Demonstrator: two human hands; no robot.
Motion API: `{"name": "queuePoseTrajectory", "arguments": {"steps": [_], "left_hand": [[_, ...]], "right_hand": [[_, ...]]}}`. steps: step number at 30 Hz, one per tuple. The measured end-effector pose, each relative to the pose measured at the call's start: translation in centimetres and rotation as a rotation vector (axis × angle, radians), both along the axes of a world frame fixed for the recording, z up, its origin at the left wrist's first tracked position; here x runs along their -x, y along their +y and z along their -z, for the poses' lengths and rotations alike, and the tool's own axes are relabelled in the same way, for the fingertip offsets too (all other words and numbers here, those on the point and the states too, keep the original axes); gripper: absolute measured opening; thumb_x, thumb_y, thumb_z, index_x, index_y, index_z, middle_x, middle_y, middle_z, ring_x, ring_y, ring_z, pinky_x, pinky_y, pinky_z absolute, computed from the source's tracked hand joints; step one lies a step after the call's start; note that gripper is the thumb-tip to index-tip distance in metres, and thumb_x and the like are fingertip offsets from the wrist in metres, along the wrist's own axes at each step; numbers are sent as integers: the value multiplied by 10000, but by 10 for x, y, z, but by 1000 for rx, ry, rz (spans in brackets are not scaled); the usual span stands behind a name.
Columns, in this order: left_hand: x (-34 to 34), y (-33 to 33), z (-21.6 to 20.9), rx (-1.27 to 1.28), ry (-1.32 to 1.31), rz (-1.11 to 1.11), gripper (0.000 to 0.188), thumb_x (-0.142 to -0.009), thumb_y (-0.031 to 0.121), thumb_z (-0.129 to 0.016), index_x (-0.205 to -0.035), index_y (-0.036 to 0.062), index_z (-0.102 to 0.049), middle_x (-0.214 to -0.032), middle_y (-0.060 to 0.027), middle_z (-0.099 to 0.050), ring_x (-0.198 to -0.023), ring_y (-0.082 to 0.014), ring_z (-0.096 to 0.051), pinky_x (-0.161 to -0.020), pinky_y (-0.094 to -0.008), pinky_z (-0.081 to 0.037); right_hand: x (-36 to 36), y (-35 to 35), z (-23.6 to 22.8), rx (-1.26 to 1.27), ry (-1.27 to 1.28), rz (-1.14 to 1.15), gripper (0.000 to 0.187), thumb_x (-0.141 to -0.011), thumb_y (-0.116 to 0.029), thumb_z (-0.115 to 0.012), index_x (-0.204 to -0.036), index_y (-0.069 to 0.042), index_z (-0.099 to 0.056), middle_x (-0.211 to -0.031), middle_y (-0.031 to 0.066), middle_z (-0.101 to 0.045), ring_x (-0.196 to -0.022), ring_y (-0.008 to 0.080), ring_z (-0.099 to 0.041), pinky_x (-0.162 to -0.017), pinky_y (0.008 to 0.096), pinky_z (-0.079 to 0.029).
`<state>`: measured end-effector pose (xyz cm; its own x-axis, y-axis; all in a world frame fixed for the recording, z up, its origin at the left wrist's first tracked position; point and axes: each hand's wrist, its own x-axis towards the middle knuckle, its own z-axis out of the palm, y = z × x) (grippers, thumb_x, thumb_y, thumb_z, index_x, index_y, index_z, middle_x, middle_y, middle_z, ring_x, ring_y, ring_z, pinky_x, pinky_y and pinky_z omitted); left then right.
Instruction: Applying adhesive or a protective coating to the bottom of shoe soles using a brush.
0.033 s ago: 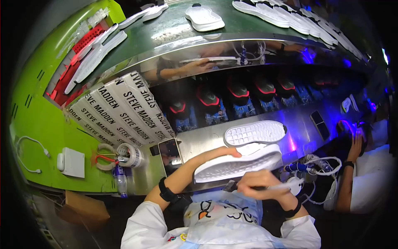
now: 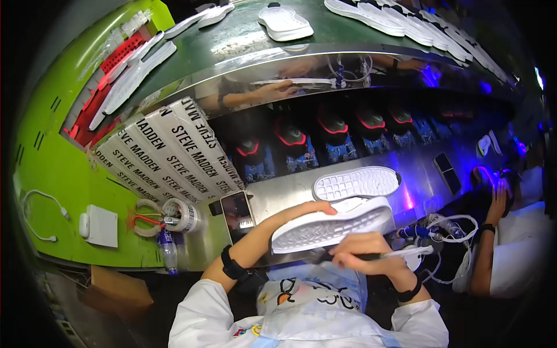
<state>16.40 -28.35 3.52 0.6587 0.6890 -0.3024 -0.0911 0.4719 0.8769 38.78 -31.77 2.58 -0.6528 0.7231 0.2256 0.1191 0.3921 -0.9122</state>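
Note:
My left hand (image 2: 310, 210) grips the rim of a white shoe sole (image 2: 325, 231) from its far side, thumb along the edge. The sole is tipped up, its hollow, ribbed inner face toward me. Just in front of its right half, my right hand (image 2: 362, 250) is closed around a slim brush-like tool (image 2: 411, 252) with a pale handle end. Its dark tip sticks out left of the fingers, close to the sole's lower edge; whether it touches cannot be made out. Beyond the held sole, a second white sole (image 2: 357, 184) lies on the metal bench, grid face up.
To my left stand a taped carton (image 2: 168, 153), a phone (image 2: 237, 211), tape rolls (image 2: 185, 216) and a bottle (image 2: 168, 252). White soles (image 2: 284, 23) lie on the green shelf. Coiled white tubing (image 2: 458, 223) sits right, beside a co-worker's hand (image 2: 498, 203).
My right hand has shifted slightly up, and the tool's pale handle end now shows farther right. The held sole has tilted a little, its right end slightly higher.

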Motion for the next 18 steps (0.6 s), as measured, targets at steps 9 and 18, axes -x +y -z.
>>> {"name": "queuePoseTrajectory", "arguments": {"steps": [9,18], "left_hand": [[4,4,-11,504,-74,-210,339,-837,257,-626,-1105,49,-618,-1004,-62,-648,-804,-125,-617,-730,-215,-485],[5,9,51,529,-859,-3,614,-809,267,-411,-1352,-17,-379,-1206,-262,-545,-1056,-359,-588,-899,-429,-484]], "right_hand": [[-44,1,31,-60,-64,174,98,-821,-35,-607,-858,1,-690,-893,122,-668,-774,187,-649,-698,291,-513],[-22,-3,6,-189,30,436,166,-850,-54,-535,-819,21,-679,-833,147,-683,-835,203,-654,-726,305,-498]]}}
